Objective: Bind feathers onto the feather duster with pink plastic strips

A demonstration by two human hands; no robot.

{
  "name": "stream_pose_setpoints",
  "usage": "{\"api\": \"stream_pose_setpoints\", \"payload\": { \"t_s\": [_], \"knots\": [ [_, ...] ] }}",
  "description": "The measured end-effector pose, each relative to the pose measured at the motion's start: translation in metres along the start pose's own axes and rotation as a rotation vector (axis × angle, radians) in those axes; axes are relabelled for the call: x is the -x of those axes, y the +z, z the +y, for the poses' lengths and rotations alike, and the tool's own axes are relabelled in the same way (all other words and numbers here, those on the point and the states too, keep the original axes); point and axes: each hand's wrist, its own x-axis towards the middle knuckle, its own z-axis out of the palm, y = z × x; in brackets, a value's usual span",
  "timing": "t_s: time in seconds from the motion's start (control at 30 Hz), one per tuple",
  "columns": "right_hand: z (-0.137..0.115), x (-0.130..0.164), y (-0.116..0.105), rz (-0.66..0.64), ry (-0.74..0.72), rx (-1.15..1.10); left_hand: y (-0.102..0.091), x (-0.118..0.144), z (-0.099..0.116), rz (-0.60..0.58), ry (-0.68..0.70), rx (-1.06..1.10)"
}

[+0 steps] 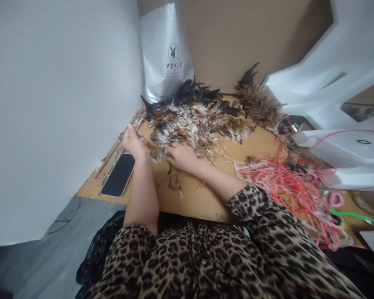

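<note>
A heap of brown, black and white feathers lies across the far part of a wooden table. My left hand is at the heap's left edge, fingers pinched on a thin feather. My right hand rests palm down at the heap's near edge, fingers reaching into the feathers. Whether it grips anything is hidden. Both forearms come out of leopard-print sleeves.
A black phone lies face up left of my left hand, beside thin sticks along the table's left edge. A tangle of red and white strings lies at the right. A grey bag stands behind, white foam pieces at right.
</note>
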Motion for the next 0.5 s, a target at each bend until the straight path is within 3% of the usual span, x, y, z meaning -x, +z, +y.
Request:
{"api": "stream_pose_setpoints", "payload": {
  "t_s": [0.3, 0.4, 0.5],
  "knots": [
    [-0.038, -0.047, 0.018, -0.061, 0.118, -0.059, -0.001, 0.001, 0.004, 0.011, 0.037, -0.043],
    [-0.039, -0.058, 0.023, -0.024, 0.133, -0.041, 0.0, 0.002, 0.005, 0.012, 0.034, -0.033],
    [-0.029, -0.067, 0.021, -0.077, 0.174, -0.043, 0.001, 0.003, 0.005, 0.005, 0.029, -0.022]
  ]
}}
